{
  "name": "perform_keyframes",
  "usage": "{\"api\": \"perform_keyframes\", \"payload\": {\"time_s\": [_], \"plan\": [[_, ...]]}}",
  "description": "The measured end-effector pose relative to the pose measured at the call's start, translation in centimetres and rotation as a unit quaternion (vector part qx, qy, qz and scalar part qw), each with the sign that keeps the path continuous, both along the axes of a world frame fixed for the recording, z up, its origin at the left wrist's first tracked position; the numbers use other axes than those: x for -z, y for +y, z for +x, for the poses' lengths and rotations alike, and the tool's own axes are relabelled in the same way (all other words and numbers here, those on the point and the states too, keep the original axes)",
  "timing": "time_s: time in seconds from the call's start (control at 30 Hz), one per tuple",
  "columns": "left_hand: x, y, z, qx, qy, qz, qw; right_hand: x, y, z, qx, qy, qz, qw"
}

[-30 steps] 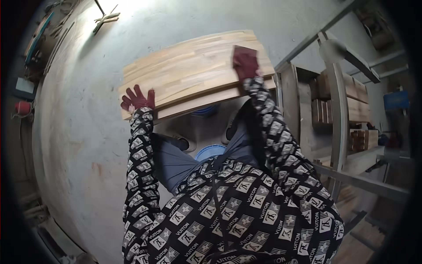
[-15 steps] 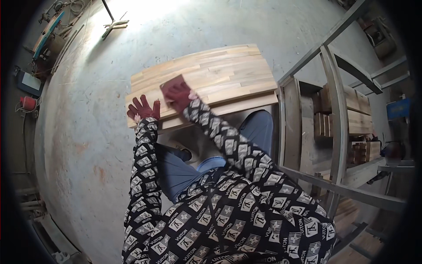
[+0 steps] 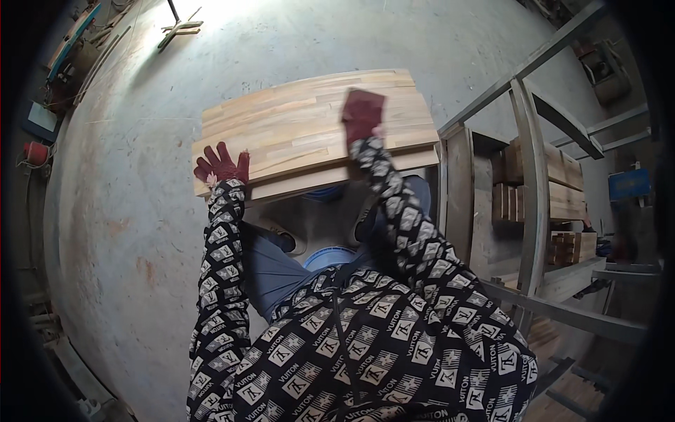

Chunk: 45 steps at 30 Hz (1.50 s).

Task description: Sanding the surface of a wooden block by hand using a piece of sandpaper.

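In front of me lies a pale wooden panel [image 3: 288, 121] made of glued strips, with another board [image 3: 316, 177] showing under its near edge. My left hand [image 3: 222, 166], in a dark red glove, rests flat near the panel's left end with fingers spread. Over the panel's right half is my right hand [image 3: 363, 126], gloved alike and blurred by motion. It presses a reddish-brown sheet of sandpaper [image 3: 365, 100] against the wood; its fingers blend into the sheet's colour.
A grey metal frame [image 3: 532, 183] stands close on my right, with stacked wooden blocks [image 3: 562, 183] behind it. My legs straddle a blue seat [image 3: 329, 257]. A stand with crossed feet [image 3: 181, 29] is on the concrete floor at far left.
My right hand has swept rightward and away from me across the panel with the sandpaper. My left hand keeps its place on the panel's left end.
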State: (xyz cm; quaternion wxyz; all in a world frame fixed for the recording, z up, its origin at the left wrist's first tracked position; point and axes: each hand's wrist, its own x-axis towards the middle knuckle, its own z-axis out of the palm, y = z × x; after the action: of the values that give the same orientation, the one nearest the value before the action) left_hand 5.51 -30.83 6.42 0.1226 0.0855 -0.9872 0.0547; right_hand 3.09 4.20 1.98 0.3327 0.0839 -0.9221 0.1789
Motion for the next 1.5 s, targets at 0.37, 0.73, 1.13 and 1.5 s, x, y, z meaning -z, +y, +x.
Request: {"api": "perform_keyframes", "payload": {"time_s": [0.37,0.73,1.13,1.5], "plan": [[0.5,-0.3,-0.2,-0.004,-0.005,-0.007,1.0,-4.2,-3.4,4.9,-0.194,-0.057,-0.047,0.978],[-0.2,0.4,-0.7,-0.008,-0.017,-0.009,1.0,2.3,3.5,4.0,0.051,-0.048,-0.017,0.997],[0.7,0.0,-0.9,-0.01,-0.013,0.006,1.0,0.4,4.4,4.4,-0.114,-0.007,-0.093,0.989],[0.0,0.6,-1.0,-0.003,0.002,-0.004,1.0,-4.6,-3.5,5.8,-0.057,0.023,-0.054,0.997]]}}
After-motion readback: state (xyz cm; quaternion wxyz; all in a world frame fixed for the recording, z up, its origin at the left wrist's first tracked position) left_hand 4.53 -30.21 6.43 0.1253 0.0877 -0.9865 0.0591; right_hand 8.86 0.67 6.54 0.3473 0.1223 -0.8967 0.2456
